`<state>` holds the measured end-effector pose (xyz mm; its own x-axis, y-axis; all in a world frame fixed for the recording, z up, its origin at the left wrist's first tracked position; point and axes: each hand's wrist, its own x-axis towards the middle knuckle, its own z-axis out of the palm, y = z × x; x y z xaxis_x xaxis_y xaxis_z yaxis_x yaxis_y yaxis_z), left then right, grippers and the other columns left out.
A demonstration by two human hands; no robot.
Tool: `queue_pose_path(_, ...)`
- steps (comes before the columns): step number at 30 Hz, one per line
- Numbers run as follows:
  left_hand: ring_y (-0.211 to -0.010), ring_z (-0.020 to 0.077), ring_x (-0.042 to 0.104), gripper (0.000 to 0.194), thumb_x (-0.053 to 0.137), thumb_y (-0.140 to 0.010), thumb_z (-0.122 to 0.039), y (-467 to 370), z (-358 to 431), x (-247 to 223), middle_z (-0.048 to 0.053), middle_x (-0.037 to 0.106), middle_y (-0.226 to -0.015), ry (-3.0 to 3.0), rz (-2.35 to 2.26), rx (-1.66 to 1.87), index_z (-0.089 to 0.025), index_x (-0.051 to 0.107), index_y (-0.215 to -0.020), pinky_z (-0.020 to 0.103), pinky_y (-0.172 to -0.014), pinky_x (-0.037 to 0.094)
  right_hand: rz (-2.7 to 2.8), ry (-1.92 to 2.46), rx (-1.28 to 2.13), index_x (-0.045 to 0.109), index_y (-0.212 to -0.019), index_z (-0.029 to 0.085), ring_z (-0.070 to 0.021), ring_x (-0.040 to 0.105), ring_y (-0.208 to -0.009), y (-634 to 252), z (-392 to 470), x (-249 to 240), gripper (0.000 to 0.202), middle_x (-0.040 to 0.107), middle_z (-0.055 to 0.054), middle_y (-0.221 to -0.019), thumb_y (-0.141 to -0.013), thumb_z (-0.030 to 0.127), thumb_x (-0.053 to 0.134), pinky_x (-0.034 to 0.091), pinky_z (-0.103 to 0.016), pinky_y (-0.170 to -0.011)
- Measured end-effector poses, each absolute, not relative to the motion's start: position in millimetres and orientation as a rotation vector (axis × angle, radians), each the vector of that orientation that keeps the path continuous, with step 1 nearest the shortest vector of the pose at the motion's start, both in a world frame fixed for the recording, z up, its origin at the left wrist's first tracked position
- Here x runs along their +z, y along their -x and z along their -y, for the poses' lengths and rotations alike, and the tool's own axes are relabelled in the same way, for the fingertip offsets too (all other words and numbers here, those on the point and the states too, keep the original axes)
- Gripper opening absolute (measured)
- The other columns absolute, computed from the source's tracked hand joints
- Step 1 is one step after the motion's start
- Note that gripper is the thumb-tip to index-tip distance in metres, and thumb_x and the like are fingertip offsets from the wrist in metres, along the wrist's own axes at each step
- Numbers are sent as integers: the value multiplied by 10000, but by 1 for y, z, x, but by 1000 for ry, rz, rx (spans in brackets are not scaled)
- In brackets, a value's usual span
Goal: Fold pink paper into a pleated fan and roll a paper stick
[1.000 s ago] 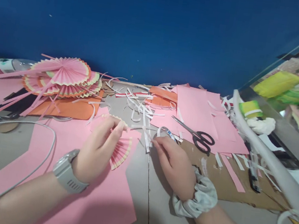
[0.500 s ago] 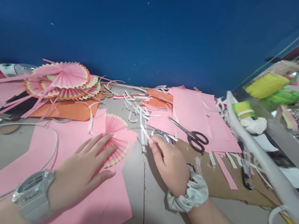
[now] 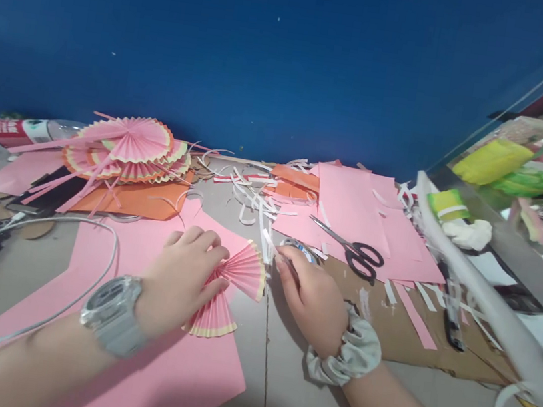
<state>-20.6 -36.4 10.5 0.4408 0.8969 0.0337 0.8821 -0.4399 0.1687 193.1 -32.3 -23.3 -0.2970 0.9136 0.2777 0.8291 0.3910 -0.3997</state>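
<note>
My left hand (image 3: 183, 282), wearing a watch, has its fingers curled over the middle of a pink pleated paper fan (image 3: 246, 271) with cream edges. The fan's folds spread out to the right and below from under the fingers. Pink paper sheets (image 3: 206, 383) lie beneath it. My right hand (image 3: 316, 297), with a scrunchie at the wrist, pinches the end of a thin white paper strip (image 3: 269, 240). Just behind those fingers sits a roll of tape (image 3: 303, 248), partly hidden. Black-handled scissors (image 3: 353, 250) rest on pink paper to the right.
Finished pleated rosettes (image 3: 133, 143) are piled at the back left on orange paper (image 3: 140, 200). White strips (image 3: 252, 194) litter the middle. A box cutter (image 3: 451, 323) lies on cardboard (image 3: 393, 342). A white cable (image 3: 110, 255) loops at left, and a blue wall (image 3: 271, 62) stands behind.
My left hand has gone from lying flat on the fan to curling around it. The fan has turned and shifted to the right, its folds now in two sections. The right hand keeps its pinch.
</note>
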Motion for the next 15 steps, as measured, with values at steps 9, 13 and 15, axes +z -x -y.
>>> queue_pose_path(9,-691,229,547,96,469,-728,-193,4,18,21,53,608,-732,-2552,-1532,-151,-189,562,-704,347,-609,362,2181,1280,127,518,-977,196,-187,547,-792,-198,36,-20,180,621,-44,-881,-888,179,362,386,-306,-703)
queue_pose_path(13,-573,173,536,152,430,-788,-252,14,15,19,11,589,-647,-2471,-1528,-103,-197,530,-687,279,-528,352,2195,1283,158,519,-967,189,-184,520,-810,-198,36,-19,177,591,-43,-867,-889,175,360,383,-312,-722)
queue_pose_path(15,-598,177,546,173,405,-815,-270,17,18,17,15,591,-673,-2445,-1543,-71,-194,536,-730,285,-551,377,2205,1288,167,522,-952,186,-185,509,-822,-198,35,-19,171,564,-51,-861,-888,176,364,387,-309,-722)
